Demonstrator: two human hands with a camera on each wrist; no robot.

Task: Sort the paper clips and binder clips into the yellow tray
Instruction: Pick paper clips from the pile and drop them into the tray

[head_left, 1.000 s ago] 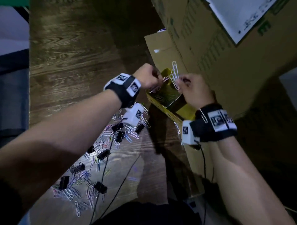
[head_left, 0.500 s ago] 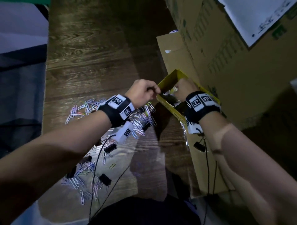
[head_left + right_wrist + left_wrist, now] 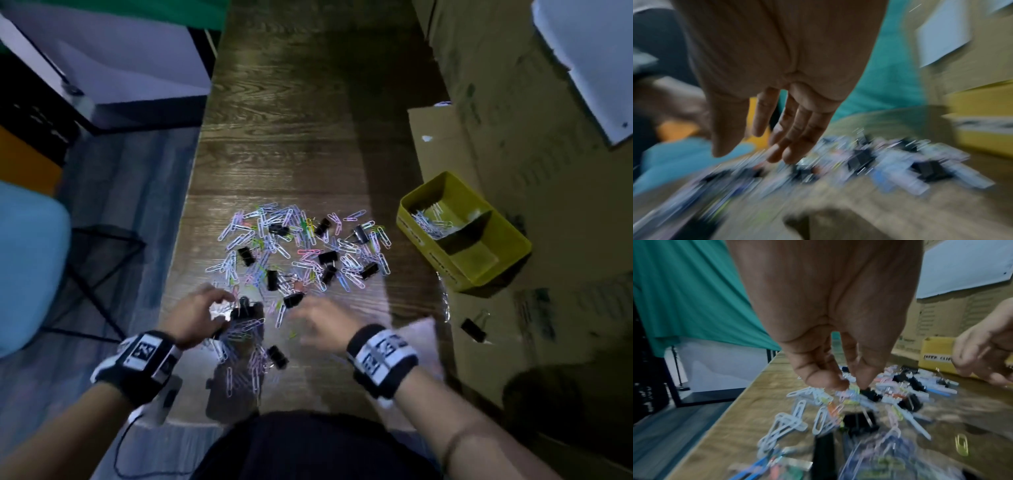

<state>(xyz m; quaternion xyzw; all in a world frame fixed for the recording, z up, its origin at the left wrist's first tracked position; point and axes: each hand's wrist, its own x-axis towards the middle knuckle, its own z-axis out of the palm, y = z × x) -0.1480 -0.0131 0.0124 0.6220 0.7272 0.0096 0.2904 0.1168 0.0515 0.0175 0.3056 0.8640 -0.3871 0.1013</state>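
Left hand (image 3: 197, 317) seen at near left edge of pile; thumb and forefinger brought together at pile, what is pinched cannot be told. Paper clips (image 3: 301, 246) scattered on wooden table (image 3: 308, 120), too many to count. About eleven black binder clips (image 3: 328, 257) counted among them. Right hand (image 3: 325, 327) blurred, fingers (image 3: 795, 134) extended, loosely together, nothing held. Yellow tray (image 3: 411, 236), two compartments: far one holding paper clips. One binder clip (image 3: 473, 329) lying apart on cardboard (image 3: 496, 359).
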